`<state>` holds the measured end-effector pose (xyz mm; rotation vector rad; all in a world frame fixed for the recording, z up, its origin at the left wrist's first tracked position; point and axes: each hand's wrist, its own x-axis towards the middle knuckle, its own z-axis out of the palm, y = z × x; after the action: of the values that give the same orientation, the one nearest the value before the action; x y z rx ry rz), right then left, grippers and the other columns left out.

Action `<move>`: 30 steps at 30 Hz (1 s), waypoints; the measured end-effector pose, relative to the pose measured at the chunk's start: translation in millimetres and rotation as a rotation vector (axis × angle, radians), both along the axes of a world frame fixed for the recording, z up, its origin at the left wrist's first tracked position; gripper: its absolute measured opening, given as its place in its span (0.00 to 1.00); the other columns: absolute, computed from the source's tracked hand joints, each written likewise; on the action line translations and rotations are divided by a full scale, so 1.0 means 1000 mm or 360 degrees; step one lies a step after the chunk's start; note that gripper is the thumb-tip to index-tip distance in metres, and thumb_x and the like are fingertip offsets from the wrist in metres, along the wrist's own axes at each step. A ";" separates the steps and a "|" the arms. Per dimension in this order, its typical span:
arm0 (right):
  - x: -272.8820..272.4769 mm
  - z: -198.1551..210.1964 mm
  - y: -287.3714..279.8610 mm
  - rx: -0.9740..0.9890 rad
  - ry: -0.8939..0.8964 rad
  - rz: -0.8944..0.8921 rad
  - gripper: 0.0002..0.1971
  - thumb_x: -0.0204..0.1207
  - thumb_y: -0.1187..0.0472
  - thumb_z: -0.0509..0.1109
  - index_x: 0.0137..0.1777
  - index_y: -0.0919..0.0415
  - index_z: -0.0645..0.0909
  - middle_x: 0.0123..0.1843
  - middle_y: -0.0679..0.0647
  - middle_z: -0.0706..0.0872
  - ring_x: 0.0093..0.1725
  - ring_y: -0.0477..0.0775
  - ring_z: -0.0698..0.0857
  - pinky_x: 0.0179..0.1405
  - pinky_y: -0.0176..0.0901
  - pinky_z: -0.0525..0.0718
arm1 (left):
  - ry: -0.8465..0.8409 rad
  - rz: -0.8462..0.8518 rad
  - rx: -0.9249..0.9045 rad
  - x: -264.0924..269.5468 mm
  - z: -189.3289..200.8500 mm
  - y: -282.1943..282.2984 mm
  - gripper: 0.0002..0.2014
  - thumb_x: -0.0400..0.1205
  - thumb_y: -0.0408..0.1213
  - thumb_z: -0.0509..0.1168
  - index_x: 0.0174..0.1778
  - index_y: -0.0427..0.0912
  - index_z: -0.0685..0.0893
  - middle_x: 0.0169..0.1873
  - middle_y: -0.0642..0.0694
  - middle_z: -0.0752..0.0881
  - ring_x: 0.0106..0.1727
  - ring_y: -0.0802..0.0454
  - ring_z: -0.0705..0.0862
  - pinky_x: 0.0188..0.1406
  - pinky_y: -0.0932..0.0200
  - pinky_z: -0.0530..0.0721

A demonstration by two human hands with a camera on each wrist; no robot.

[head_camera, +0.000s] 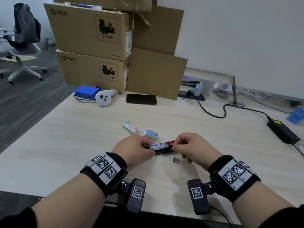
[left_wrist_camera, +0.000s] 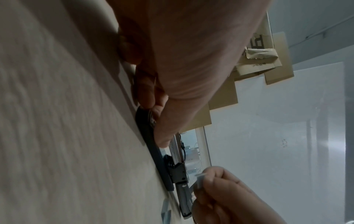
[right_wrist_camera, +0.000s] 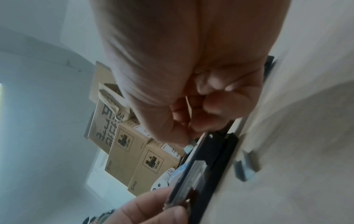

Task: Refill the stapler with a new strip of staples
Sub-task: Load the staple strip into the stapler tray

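A black stapler [head_camera: 162,148] lies open on the table, its silver magazine facing up. My left hand [head_camera: 148,151] grips its left end, fingers curled round the body. My right hand [head_camera: 176,145] is at the stapler's right end and pinches a short silver staple strip [left_wrist_camera: 200,176] between thumb and fingertips, just above the magazine. In the right wrist view the staple strip's tip [right_wrist_camera: 188,146] pokes out below my thumb, close to the stapler [right_wrist_camera: 210,159]. In the head view the strip is mostly hidden by my fingers.
A small loose piece of staples [head_camera: 175,160] lies on the table just in front of the stapler. Behind it are a green-white staple box [head_camera: 130,127] and a blue dotted box [head_camera: 151,134]. Further back are a phone [head_camera: 141,99], a controller [head_camera: 105,97], cardboard boxes [head_camera: 92,66], and a power brick [head_camera: 283,131].
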<state>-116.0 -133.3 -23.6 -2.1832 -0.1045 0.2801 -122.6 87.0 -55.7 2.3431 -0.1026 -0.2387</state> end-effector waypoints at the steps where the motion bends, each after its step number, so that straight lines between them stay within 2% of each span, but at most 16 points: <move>1: 0.002 0.000 0.002 0.0080 0.0005 -0.0050 0.04 0.73 0.66 0.74 0.36 0.62 0.85 0.30 0.54 0.84 0.26 0.49 0.80 0.22 0.41 0.77 | 0.0004 -0.0005 -0.0001 0.001 0.000 0.000 0.12 0.73 0.48 0.71 0.50 0.66 0.93 0.35 0.57 0.92 0.36 0.57 0.87 0.41 0.56 0.85; 5: 0.013 0.000 0.014 0.0212 0.0037 -0.0179 0.04 0.71 0.68 0.74 0.36 0.64 0.86 0.31 0.60 0.84 0.26 0.54 0.79 0.18 0.37 0.74 | 0.0010 -0.0013 0.0014 0.002 -0.001 0.001 0.11 0.72 0.49 0.71 0.49 0.66 0.93 0.32 0.59 0.89 0.37 0.58 0.86 0.41 0.57 0.85; 9: 0.020 -0.006 0.018 0.0147 0.0001 -0.0283 0.06 0.70 0.66 0.74 0.33 0.65 0.88 0.24 0.50 0.82 0.18 0.43 0.71 0.17 0.32 0.66 | 0.0016 -0.0020 0.0005 0.002 -0.001 0.001 0.11 0.72 0.49 0.72 0.49 0.68 0.93 0.32 0.59 0.89 0.38 0.57 0.87 0.43 0.56 0.86; 11: 0.021 -0.009 0.020 0.0120 -0.0007 -0.0332 0.07 0.70 0.65 0.75 0.32 0.64 0.88 0.22 0.49 0.81 0.16 0.42 0.70 0.17 0.32 0.65 | 0.0011 -0.0022 0.0009 0.003 -0.001 0.001 0.11 0.73 0.49 0.72 0.49 0.67 0.93 0.34 0.57 0.91 0.40 0.56 0.89 0.45 0.54 0.87; 15: 0.021 -0.013 0.020 0.0091 -0.0041 -0.0406 0.07 0.69 0.65 0.75 0.34 0.70 0.88 0.23 0.49 0.81 0.24 0.50 0.73 0.26 0.38 0.71 | 0.0023 -0.0035 0.0005 0.003 -0.001 0.001 0.12 0.72 0.49 0.72 0.50 0.67 0.93 0.37 0.56 0.93 0.42 0.55 0.90 0.47 0.52 0.88; 19: 0.022 -0.015 0.021 0.0112 -0.0084 -0.0466 0.08 0.70 0.65 0.76 0.31 0.65 0.88 0.23 0.50 0.82 0.28 0.54 0.76 0.34 0.46 0.74 | 0.0020 -0.0046 0.0017 0.003 -0.001 0.001 0.13 0.72 0.50 0.71 0.51 0.68 0.93 0.37 0.56 0.92 0.42 0.55 0.89 0.46 0.53 0.87; 24: 0.019 -0.017 0.020 0.0015 -0.0140 -0.0437 0.07 0.71 0.64 0.76 0.37 0.70 0.88 0.26 0.51 0.82 0.29 0.51 0.77 0.31 0.42 0.74 | 0.0013 -0.0046 0.0022 0.003 0.000 0.002 0.12 0.73 0.50 0.72 0.50 0.66 0.93 0.37 0.55 0.93 0.42 0.54 0.90 0.48 0.51 0.88; 27: 0.018 -0.019 0.021 -0.0098 -0.0166 -0.0402 0.07 0.69 0.62 0.75 0.36 0.67 0.88 0.26 0.50 0.81 0.28 0.50 0.76 0.31 0.41 0.74 | 0.0024 -0.0058 0.0010 0.003 -0.001 0.001 0.11 0.73 0.50 0.72 0.50 0.68 0.93 0.37 0.55 0.93 0.43 0.54 0.90 0.48 0.51 0.88; 30: 0.021 -0.019 0.023 -0.0083 -0.0116 -0.0399 0.07 0.68 0.62 0.75 0.34 0.66 0.87 0.25 0.50 0.81 0.28 0.50 0.76 0.32 0.42 0.74 | 0.0022 -0.0065 -0.0008 0.003 0.000 0.001 0.11 0.73 0.49 0.72 0.48 0.68 0.93 0.37 0.56 0.94 0.43 0.54 0.90 0.50 0.49 0.90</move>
<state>-95.3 -110.5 -42.1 -2.2303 0.1367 0.0622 -119.8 88.4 -56.0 2.3360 -0.1440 -0.2746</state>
